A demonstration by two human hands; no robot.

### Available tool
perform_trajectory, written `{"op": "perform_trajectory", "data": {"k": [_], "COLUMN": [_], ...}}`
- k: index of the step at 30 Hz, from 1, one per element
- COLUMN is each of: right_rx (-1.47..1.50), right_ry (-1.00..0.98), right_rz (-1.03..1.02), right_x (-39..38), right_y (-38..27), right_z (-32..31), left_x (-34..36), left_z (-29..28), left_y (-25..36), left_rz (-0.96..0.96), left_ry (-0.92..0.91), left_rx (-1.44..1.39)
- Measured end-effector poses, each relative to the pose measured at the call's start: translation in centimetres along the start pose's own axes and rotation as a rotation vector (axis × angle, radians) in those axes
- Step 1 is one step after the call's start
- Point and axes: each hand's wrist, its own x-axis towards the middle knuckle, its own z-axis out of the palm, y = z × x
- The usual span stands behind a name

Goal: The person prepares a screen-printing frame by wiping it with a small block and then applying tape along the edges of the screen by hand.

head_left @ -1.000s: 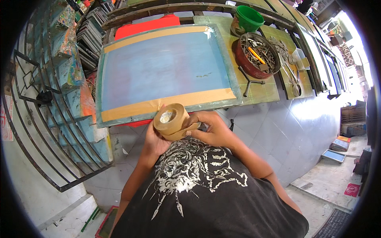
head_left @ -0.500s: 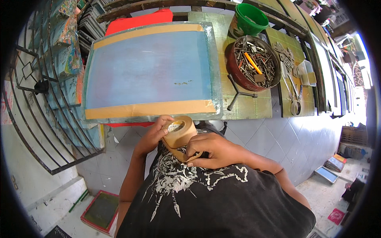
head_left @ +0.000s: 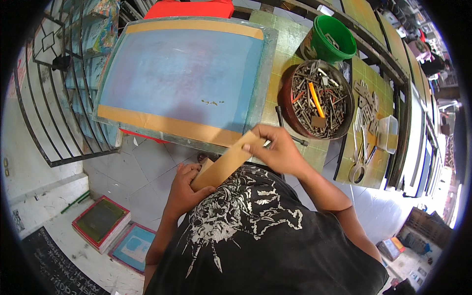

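Note:
My left hand is closed around a roll of brown packing tape, held low in front of my shirt. A strip of tape runs from the roll up to the right. Its far end is pinched between the thumb and fingers of my right hand, close to the near right corner of a framed printing screen. That screen has blue mesh, with brown tape bands along its near and far edges. A small speckled mark shows on the mesh.
Right of the screen are a round red tin of metal bits, a green bucket, a cross wrench, spanners and a clear tub. Black metal bars stand at left. Small framed screens lie on the floor below.
My right hand has moved up and right, drawing a length of tape off the roll. The roll in my left hand is lower and turned. The whole view has shifted.

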Motion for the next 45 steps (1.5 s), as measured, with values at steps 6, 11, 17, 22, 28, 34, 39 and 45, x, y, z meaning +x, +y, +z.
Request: {"op": "perform_trajectory", "data": {"k": [6, 11, 17, 22, 28, 34, 39, 45], "right_rx": [-0.107, -0.04, -0.231, -0.253, -0.425, -0.45, -0.306, -0.244], "right_ry": [-0.105, -0.22, -0.199, -0.131, -0.14, -0.098, -0.072, -0.018], "right_rz": [0.014, 0.043, 0.111, 0.121, 0.088, 0.082, -0.003, -0.01], "right_x": [8.2, 15.1, 21.0, 25.0, 29.4, 30.3, 31.1, 32.1], "right_y": [0.8, 2.9, 4.0, 6.0, 9.8, 10.1, 11.6, 13.4], "right_z": [-6.2, -11.8, -17.7, -19.5, -20.7, -19.7, -20.3, -20.9], "left_x": [0.6, 2.1, 3.0, 3.5, 5.7, 6.0, 6.7, 7.9], "left_z": [1.7, 2.8, 4.0, 4.4, 4.8, 4.8, 4.3, 3.9], "left_y": [1.0, 2.5, 4.5, 4.9, 3.6, 2.3, 2.2, 2.3], "left_rz": [-0.129, -0.27, -0.317, -0.318, -0.318, -0.318, -0.312, -0.312], "left_ry": [0.076, 0.048, 0.13, 0.157, 0.08, 0.028, -0.007, -0.006], "left_rx": [-0.162, -0.396, -0.49, -0.301, -0.347, -0.512, -0.547, -0.48]}}
